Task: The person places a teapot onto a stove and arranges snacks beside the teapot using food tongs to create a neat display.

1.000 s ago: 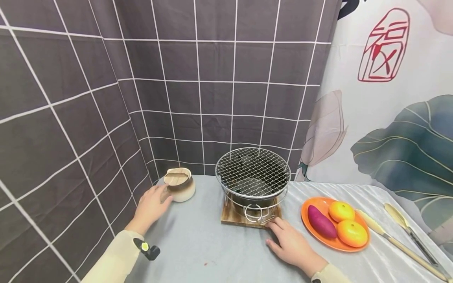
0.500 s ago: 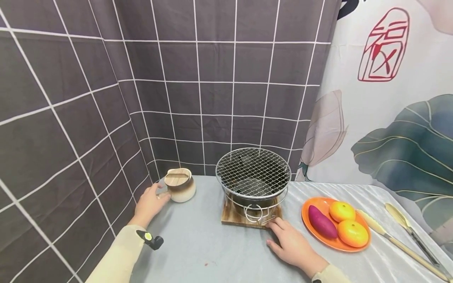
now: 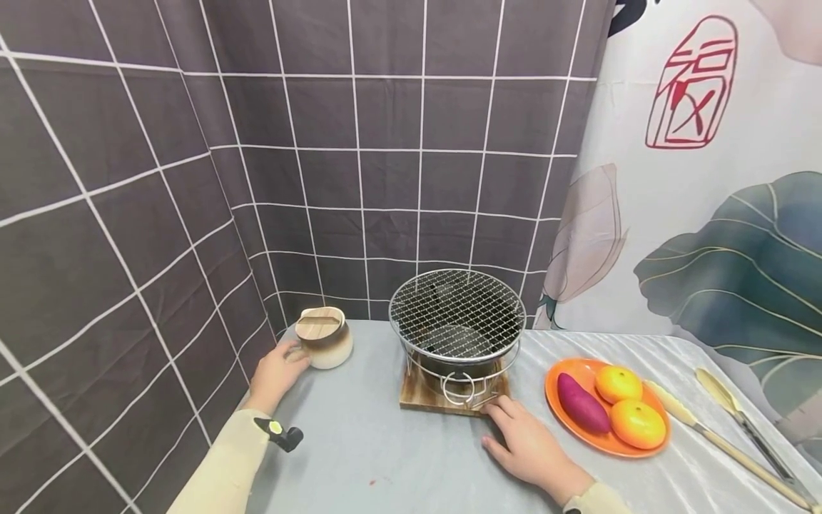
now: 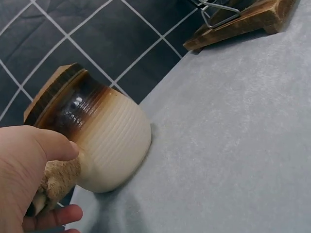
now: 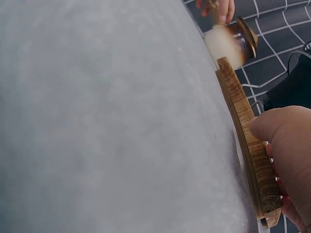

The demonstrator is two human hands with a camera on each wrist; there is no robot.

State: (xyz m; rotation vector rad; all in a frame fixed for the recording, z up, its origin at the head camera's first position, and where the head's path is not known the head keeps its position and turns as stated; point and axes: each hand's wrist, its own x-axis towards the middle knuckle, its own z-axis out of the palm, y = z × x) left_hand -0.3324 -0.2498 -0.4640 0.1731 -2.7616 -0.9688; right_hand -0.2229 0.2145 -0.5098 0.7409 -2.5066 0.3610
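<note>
A ceramic pot (image 3: 332, 351), cream below and dark brown above, stands upright at the back left with a wooden lid (image 3: 317, 325) on it. My left hand (image 3: 272, 380) is at its side handle (image 4: 60, 177), which is wrapped in rough tan cord. The left wrist view has the thumb over the handle and the fingers curled beneath it. My right hand (image 3: 529, 442) rests at the front right corner of a wooden board (image 3: 424, 401), its fingers loosely bent. On that board stands a round black tabletop grill (image 3: 439, 364) topped by a wire mesh (image 3: 457, 314).
Right of the grill is an orange plate (image 3: 581, 434) with a purple sweet potato (image 3: 583, 403) and two oranges (image 3: 638, 424). Farther right lie a wooden-handled basting brush (image 3: 726, 446) and tongs (image 3: 754, 432). A grey tile-patterned curtain (image 3: 392, 178) borders the table at the back and left.
My left hand has shifted from beside the pot onto its handle, the fingers closing round it. The right hand stays at the board. The head view has shifted slightly.
</note>
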